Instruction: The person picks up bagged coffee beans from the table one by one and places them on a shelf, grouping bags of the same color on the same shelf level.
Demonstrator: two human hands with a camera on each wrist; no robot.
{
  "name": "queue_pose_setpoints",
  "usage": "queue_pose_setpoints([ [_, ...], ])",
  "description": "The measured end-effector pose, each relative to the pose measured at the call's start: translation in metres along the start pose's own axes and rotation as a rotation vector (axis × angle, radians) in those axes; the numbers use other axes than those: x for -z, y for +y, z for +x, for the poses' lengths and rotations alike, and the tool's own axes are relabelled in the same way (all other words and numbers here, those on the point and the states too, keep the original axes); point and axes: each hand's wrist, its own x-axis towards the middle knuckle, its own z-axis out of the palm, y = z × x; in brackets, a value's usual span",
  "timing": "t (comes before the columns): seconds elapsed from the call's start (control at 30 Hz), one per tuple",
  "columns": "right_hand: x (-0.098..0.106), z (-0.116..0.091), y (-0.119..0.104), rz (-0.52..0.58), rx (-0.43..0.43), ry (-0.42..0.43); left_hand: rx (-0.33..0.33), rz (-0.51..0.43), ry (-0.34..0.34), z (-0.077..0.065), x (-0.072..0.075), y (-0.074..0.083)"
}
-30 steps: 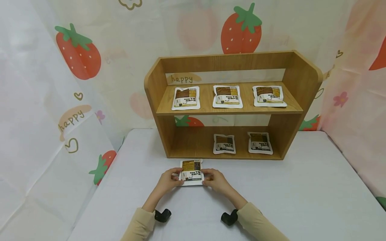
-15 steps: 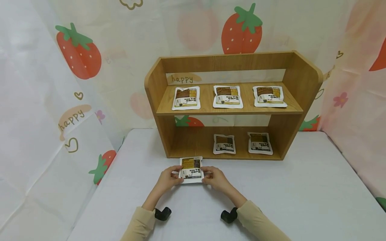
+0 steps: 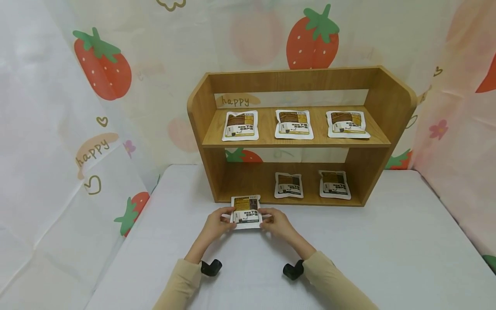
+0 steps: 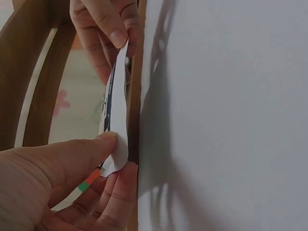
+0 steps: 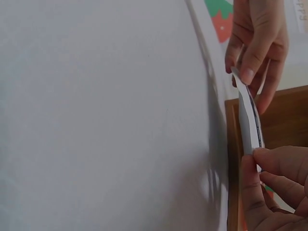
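A flat white pouch [image 3: 246,213] with a brown and yellow printed panel is held between both hands, right at the lower front edge of the wooden shelf [image 3: 294,145]. My left hand [image 3: 218,223] pinches its left edge between thumb and fingers. On the opposite edge my right hand [image 3: 278,224] pinches it the same way. Both wrist views show the pouch [image 4: 119,115] edge-on, thumbs on the printed face and fingers behind, raised over the white tabletop with a shadow [image 4: 156,120] beneath.
Three similar pouches, the middle one [image 3: 293,125] among them, lie on the upper shelf. Two more lie on the lower level, one at centre [image 3: 289,185] and one at right [image 3: 335,185]. A strawberry-print cloth [image 3: 174,51] hangs behind. Each wrist carries a black device [image 3: 211,268].
Both hands have carried the pouch forward, away from the body, so its top edge now overlaps the shelf's lower front edge. The pouches on the shelf have stayed put.
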Motion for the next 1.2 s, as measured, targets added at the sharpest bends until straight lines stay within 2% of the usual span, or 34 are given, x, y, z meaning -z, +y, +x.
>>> queue_pose_setpoints([
  [0.47,0.002,0.014,0.012,-0.024,0.013,0.032,-0.028,-0.002,0.010,0.016,0.000,0.003],
  [0.73,0.002,0.021,0.012,-0.001,0.004,0.066,-0.039,0.019,0.008,0.025,0.000,0.002],
  [1.0,0.002,0.026,0.009,-0.021,0.016,0.074,-0.035,0.020,0.007,0.033,-0.001,-0.001],
  [1.2,0.002,0.030,0.010,-0.039,0.029,0.085,-0.060,0.028,0.013,0.036,0.000,-0.001],
])
